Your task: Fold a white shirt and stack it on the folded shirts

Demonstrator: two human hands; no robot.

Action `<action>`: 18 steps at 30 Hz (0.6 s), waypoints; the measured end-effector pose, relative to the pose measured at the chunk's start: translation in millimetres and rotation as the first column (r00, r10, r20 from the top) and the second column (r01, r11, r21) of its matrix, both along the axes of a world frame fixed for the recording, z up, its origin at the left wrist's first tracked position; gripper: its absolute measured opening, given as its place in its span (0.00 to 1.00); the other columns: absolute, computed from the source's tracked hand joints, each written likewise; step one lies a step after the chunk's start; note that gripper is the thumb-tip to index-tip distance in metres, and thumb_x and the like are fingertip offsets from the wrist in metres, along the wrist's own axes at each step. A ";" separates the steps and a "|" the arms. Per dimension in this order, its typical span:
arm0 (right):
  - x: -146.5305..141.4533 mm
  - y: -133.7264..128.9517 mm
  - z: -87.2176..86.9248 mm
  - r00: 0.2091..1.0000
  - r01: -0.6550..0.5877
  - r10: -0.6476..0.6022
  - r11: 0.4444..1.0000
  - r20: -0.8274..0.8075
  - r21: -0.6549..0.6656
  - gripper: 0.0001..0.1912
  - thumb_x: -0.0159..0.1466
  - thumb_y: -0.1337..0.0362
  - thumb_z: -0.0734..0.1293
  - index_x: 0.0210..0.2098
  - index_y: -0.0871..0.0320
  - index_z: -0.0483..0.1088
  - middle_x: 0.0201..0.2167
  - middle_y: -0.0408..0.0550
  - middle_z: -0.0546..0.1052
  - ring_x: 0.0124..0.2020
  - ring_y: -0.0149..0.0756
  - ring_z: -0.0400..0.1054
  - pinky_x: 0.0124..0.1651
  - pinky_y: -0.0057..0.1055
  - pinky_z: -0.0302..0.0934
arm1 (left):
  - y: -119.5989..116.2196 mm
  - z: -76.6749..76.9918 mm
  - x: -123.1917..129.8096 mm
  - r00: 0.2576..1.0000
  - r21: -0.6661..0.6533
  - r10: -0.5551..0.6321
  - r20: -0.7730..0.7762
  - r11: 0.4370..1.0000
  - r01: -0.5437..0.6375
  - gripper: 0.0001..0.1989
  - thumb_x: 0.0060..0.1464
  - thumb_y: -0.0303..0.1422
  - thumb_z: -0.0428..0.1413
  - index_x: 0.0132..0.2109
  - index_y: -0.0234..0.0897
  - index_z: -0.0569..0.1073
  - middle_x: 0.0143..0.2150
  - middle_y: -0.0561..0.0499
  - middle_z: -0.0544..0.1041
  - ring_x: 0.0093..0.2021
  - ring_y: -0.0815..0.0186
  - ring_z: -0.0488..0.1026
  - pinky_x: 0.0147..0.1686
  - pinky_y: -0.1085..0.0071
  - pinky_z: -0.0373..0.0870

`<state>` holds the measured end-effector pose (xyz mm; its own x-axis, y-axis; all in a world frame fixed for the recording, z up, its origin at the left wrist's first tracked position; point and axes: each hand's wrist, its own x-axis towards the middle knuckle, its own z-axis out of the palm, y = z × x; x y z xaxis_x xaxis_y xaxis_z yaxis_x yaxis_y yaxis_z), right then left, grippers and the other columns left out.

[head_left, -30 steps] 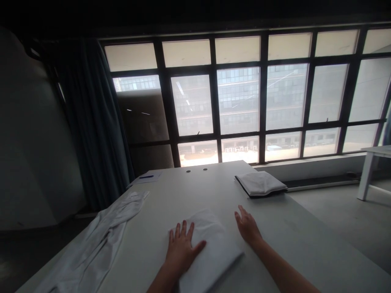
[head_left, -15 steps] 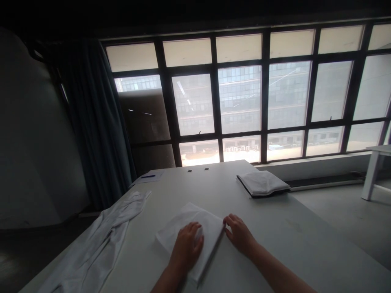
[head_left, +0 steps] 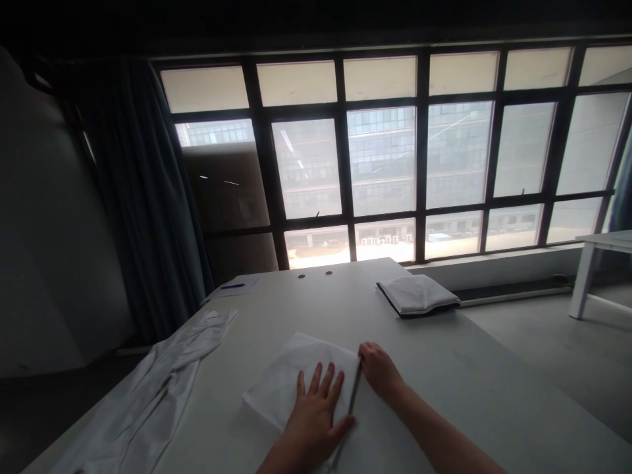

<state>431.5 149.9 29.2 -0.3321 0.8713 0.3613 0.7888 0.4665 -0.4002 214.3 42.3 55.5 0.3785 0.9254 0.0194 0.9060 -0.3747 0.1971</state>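
A folded white cloth [head_left: 281,372] lies on the white table [head_left: 419,382] in front of me, its outline roughly square and set at a slant. Across its near part my left hand [head_left: 318,415] rests flat, fingers spread, palm down. My right hand [head_left: 379,368] pinches the cloth's far right corner between thumb and fingers. A thin dark line runs along the cloth's right edge below that corner. Part of the near side is hidden under my left hand.
A crumpled white garment [head_left: 148,395] stretches along the table's left edge. Farther back sit a sheet of paper with a blue pen [head_left: 232,286] and, at right, a folded white-and-black cloth pile [head_left: 417,294]. Another white table [head_left: 587,263] stands beyond, before the windows.
My left hand has gone from curled fingers to spread and flat on the cloth, shifting slightly right. My right hand stays at the corner, its fingers closed tighter.
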 end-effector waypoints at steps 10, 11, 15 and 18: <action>8.2 -0.2 5.5 0.996 0.013 -0.014 1.000 0.090 0.018 0.11 0.63 0.74 0.61 0.36 0.55 0.72 0.38 0.49 0.78 0.44 0.40 0.68 0.48 0.31 0.56 | -6.3 0.7 5.6 1.000 -0.006 -0.009 0.017 1.000 0.009 0.34 0.65 0.56 0.42 0.73 0.61 0.43 0.77 0.55 0.42 0.76 0.47 0.36 0.67 0.30 0.31; 8.6 -0.5 5.1 0.996 0.017 -0.019 1.000 0.090 0.020 0.10 0.63 0.73 0.61 0.36 0.55 0.72 0.38 0.49 0.78 0.44 0.40 0.68 0.48 0.31 0.56 | -5.5 1.0 5.1 1.000 0.001 -0.007 0.023 1.000 0.007 0.32 0.66 0.53 0.43 0.73 0.61 0.45 0.77 0.56 0.43 0.76 0.48 0.38 0.68 0.31 0.32; 9.6 0.8 4.6 0.995 0.059 -0.061 0.998 0.083 0.029 0.09 0.62 0.73 0.62 0.35 0.55 0.72 0.38 0.49 0.77 0.44 0.41 0.67 0.48 0.31 0.56 | -3.2 7.6 -0.6 0.995 0.034 -0.035 0.097 0.999 0.032 0.27 0.66 0.41 0.47 0.71 0.57 0.57 0.75 0.54 0.54 0.75 0.51 0.46 0.70 0.35 0.37; 13.4 5.4 5.2 0.990 0.126 -0.128 0.991 0.063 0.035 0.09 0.62 0.74 0.62 0.35 0.56 0.72 0.39 0.51 0.77 0.45 0.41 0.67 0.48 0.32 0.56 | -5.9 16.5 -3.8 0.974 0.077 -0.122 0.188 0.991 0.110 0.23 0.65 0.44 0.49 0.66 0.53 0.65 0.71 0.50 0.64 0.72 0.53 0.55 0.71 0.42 0.41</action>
<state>444.9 155.2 34.4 -0.2427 0.8967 0.3701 0.8662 0.3721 -0.3334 210.5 36.4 72.0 0.4665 0.8697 0.1615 0.8032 -0.4929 0.3347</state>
